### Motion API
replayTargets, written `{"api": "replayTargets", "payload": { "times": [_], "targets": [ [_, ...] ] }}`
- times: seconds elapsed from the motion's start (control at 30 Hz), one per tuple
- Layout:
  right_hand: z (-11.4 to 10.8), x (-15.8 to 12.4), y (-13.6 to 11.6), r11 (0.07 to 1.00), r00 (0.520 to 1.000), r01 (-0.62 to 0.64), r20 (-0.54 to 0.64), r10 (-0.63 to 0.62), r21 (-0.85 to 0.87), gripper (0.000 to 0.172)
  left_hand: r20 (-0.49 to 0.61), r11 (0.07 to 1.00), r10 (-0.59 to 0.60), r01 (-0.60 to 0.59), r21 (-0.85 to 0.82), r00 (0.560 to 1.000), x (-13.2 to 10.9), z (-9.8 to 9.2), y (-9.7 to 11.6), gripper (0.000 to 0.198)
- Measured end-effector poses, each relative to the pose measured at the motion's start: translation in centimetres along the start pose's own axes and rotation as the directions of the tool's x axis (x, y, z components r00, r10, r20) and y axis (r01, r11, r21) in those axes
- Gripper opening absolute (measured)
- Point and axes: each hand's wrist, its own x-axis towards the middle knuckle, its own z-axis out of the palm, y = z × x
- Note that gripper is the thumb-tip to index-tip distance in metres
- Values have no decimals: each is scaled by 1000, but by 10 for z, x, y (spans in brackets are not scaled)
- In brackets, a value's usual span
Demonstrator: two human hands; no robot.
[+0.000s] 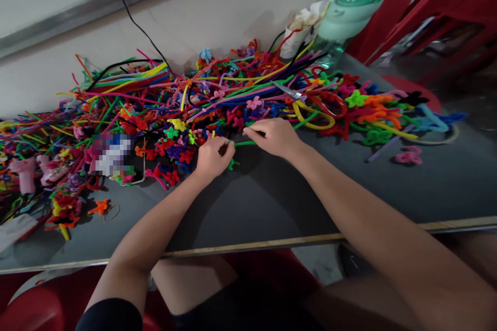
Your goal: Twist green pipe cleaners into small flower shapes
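Observation:
Between my two hands runs a green pipe cleaner, level above the dark table. My left hand is closed with thumb and forefinger pinched on its left end, where a bit of bent green shows below the fingers. My right hand is also pinched closed, farther along the same pipe cleaner, and its fingers hide part of it. Just behind the hands lies a heap of coloured pipe cleaners and small twisted flowers, with a pink flower near my right fingers.
Scissors with red and yellow handles lie on the heap, right of centre. A green-lidded bottle and a white cup stand at the back by the wall. At left are a pink object and an orange flower.

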Motion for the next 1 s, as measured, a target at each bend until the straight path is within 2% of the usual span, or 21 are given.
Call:
{"api": "replayTargets", "payload": {
  "times": [0.1, 0.17, 0.23, 0.27, 0.33, 0.4, 0.5, 0.6, 0.73, 0.83, 0.9, 0.97, 1.0],
  "targets": [
    [-2, 1, -2, 1000, 999, 19, -34, -18, 13, 32, 73, 968, -127, 140, -207, 989, 2, 0, -7, 31],
    [-9, 2, -3, 1000, 996, -15, -92, 16, 9, 31, 60, 898, -250, 255, -359, 966, 5, 1, -14, 34],
    [-20, 2, 0, 988, 971, -150, -191, 143, -26, 31, 59, 819, -344, 330, -470, 937, 7, 2, -20, 38],
    [-27, 3, 4, 965, 938, -256, -253, 235, -54, 29, 60, 792, -369, 348, -502, 927, 8, 2, -22, 40],
    [-41, 1, 17, 884, 865, -447, -316, 389, -134, 24, 41, 780, -379, 343, -523, 924, 8, 3, -23, 40],
    [-53, -2, 32, 774, 817, -569, -296, 494, -278, 34, -14, 811, -353, 298, -504, 936, 8, 3, -22, 35],
    [-60, -7, 51, 666, 748, -652, -163, 644, -361, 56, -105, 860, -301, 223, -458, 948, 7, 3, -21, 29],
    [-56, -8, 57, 635, 709, -693, -160, 687, -342, 57, -131, 870, -292, 206, -448, 947, 7, 3, -23, 25],
    [-52, -3, 48, 600, 669, -739, -228, 707, -307, 46, -127, 831, -339, 233, -505, 932, 8, 4, -23, 22],
    [-54, -2, 40, 530, 562, -825, -373, 738, -194, 46, -116, 786, -378, 252, -564, 919, 9, 4, -21, 22],
    [-55, -3, 39, 516, 496, -852, -457, 738, -90, 46, -101, 757, -396, 262, -599, 913, 10, 4, -19, 21],
    [-53, -4, 40, 588, 495, -807, -488, 719, 47, 36, -98, 729, -405, 257, -634, 909, 10, 3, -17, 18],
    [-51, -5, 41, 648, 526, -751, -480, 703, 127, 31, -101, 716, -411, 253, -651, 906, 11, 3, -16, 17]
  ]
}}
